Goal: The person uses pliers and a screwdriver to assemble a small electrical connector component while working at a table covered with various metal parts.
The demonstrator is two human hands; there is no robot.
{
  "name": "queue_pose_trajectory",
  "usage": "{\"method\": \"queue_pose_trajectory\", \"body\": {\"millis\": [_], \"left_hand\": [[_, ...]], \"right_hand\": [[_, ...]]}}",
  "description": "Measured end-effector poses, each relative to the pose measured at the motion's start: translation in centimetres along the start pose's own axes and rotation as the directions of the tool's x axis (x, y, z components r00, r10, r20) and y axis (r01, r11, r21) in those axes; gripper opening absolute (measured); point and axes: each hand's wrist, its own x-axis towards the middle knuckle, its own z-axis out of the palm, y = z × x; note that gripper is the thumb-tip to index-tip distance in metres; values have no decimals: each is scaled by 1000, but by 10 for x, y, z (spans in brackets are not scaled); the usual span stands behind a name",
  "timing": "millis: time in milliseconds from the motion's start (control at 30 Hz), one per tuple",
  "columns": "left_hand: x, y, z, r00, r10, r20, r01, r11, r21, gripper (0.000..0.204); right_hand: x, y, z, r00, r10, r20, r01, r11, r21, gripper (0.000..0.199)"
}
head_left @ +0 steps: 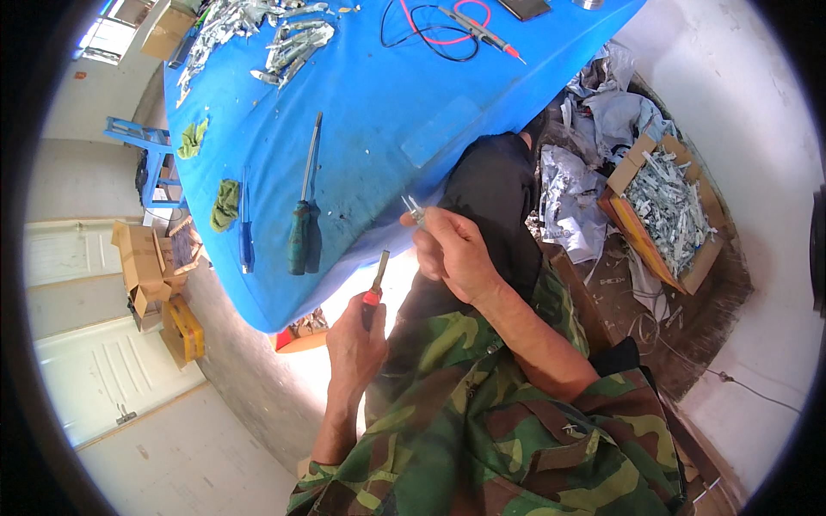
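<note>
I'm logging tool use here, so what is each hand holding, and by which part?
The left hand grips a red-handled screwdriver by its handle. The right hand pinches a small metal piece by its lower end.

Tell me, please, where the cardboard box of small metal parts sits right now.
In the head view, the cardboard box sits on the floor at the person's right, beside crumpled papers.

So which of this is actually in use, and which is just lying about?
In use:
left hand gripping red-handled screwdriver
right hand pinching small silvery metal part

Lying about:
two green-handled screwdrivers
blue-handled screwdriver
red and black test leads
cardboard box of metal scrap
</note>
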Motion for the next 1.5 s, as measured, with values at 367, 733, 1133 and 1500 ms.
{"method": "queue_pose_trajectory", "body": {"millis": [367,733,1133,1500], "left_hand": [[3,-34,20,991,125,55,-129,989,75,37],[6,-28,17,997,73,-12,-74,994,-82,36],[4,0,1,997,68,33,-59,975,-216,34],[7,1,3,996,92,10,-87,972,-218,32]], "right_hand": [[0,2,-7,1000,1,20,-2,999,38,30],[-3,3,-2,983,-158,98,178,951,-253,26],[-7,6,3,972,-234,33,221,852,-475,29],[-3,19,3,924,-382,34,339,771,-540,29]]}}
